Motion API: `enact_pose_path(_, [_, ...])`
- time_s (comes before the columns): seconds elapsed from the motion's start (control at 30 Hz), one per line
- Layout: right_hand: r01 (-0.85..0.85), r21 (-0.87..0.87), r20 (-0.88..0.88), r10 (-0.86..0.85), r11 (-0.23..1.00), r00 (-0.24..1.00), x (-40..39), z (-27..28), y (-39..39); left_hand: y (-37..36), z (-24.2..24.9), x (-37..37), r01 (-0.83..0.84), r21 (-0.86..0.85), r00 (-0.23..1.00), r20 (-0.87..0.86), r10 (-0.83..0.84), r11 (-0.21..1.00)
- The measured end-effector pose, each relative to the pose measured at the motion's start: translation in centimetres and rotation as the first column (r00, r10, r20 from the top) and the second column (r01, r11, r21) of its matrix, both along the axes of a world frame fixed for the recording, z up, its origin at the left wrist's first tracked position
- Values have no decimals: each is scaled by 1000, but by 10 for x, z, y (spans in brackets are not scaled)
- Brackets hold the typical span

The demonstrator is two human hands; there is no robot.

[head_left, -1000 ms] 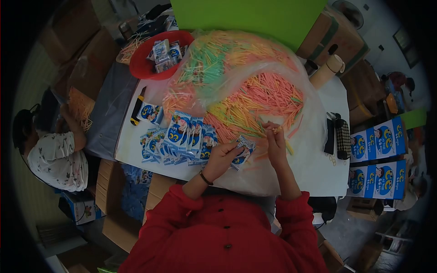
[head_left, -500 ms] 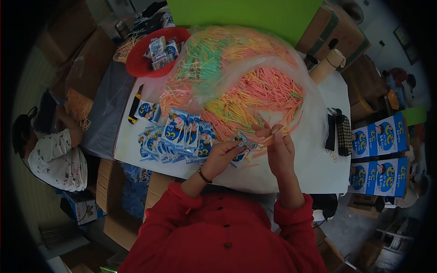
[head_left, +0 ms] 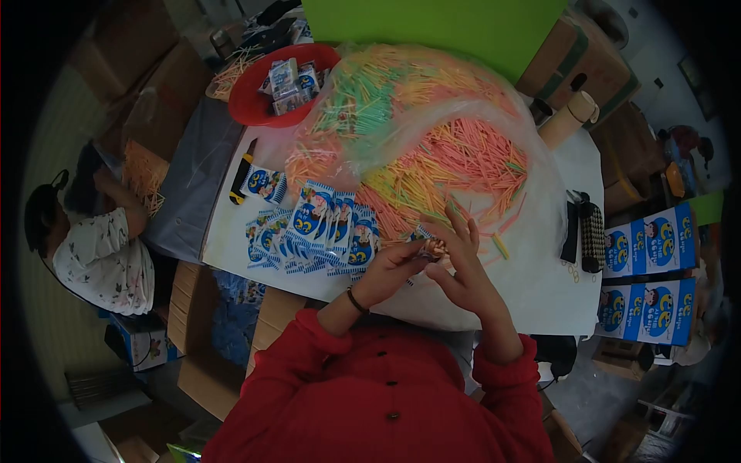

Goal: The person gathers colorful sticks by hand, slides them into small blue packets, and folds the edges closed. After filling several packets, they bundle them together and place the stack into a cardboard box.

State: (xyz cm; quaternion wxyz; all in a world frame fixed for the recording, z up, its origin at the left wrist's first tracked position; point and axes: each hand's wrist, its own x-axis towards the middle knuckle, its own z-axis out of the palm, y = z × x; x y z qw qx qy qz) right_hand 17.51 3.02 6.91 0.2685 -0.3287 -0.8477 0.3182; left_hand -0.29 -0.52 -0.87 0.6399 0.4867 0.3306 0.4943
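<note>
My left hand point(head_left: 387, 274) is closed on a small blue-and-white packet point(head_left: 424, 231), most of it hidden by my fingers. The ends of several thin pale sticks point(head_left: 437, 248) show at the packet, facing my right hand point(head_left: 469, 274). That hand is held against the packet with its fingers stretched out and its thumb close to the stick ends. Beyond both hands lies a large clear plastic bag of pink, yellow and green sticks point(head_left: 471, 158). A pile of flat printed packets point(head_left: 312, 231) lies to the left of my left hand.
A red bowl point(head_left: 251, 100) holds wrapped packs. A yellow-and-black utility knife point(head_left: 242, 174) lies at the table's left. A checked pouch point(head_left: 591, 238) is near the right edge, beside stacked blue-and-white boxes point(head_left: 648, 243). Another person point(head_left: 104, 258) sits at left. An open carton point(head_left: 193, 309) stands below.
My right hand has come left against the packet in my left hand, and its pinched fingers have straightened. The stick ends now show at the packet. The whole view has shifted slightly.
</note>
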Motion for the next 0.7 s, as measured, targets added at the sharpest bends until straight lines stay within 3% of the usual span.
enact_pose_path(0.1, [-3, 83, -67, 9, 997, 998, 8, 12, 2, -1, 7, -4, 30, 24, 999, 17, -31, 999])
enact_pose_path(0.17, [41, -82, -323, -65, 996, 944, 16, 11, 5, -8, 21, -10, 7, 0, 996, 91, -7, 1000])
enact_pose_path(0.3, [75, -174, -474, -150, 982, 868, 38, -1, 11, -28, 52, -39, -134, 23, 968, 215, 126, 991])
enact_pose_path(0.37, [183, -321, -531, -336, 929, 778, 52, -2, 8, -29, 82, -67, -416, -58, 909, -8, 417, 907])
enact_pose_path(0.4, [215, -315, -517, -357, 924, 778, 59, -7, 10, -24, 82, -83, -489, -11, 865, -138, 483, 872])
enact_pose_path(0.43, [269, -347, -507, -421, 898, 752, 70, -16, 15, -18, 78, -99, -541, 44, 807, -254, 533, 840])
enact_pose_path(0.47, [325, -375, -493, -484, 868, 723, 83, -24, 20, -11, 72, -117, -529, 138, 704, -480, 523, 838])
enact_pose_path(0.5, [399, -380, -483, -547, 834, 683, 88, -28, 26, -4, 64, -131, -495, 239, 541, -668, 511, 836])
enact_pose_path(0.53, [431, -365, -473, -563, 825, 678, 99, -33, 35, 0, 53, -140, -476, 235, 570, -652, 500, 848])
enact_pose_path(0.6, [607, -95, -164, -614, 789, 772, 109, -45, 59, 7, 38, -151, -191, 574, 160, -782, 602, 797])
enact_pose_path(0.63, [614, -88, -168, -620, 784, 767, 112, -50, 74, 7, 40, -148, -272, 520, 200, -792, 577, 809])
enact_pose_path(0.7, [551, 285, -3, -574, 784, 819, 117, -60, 101, 7, 52, -140, -292, 525, 212, -780, 589, 800])
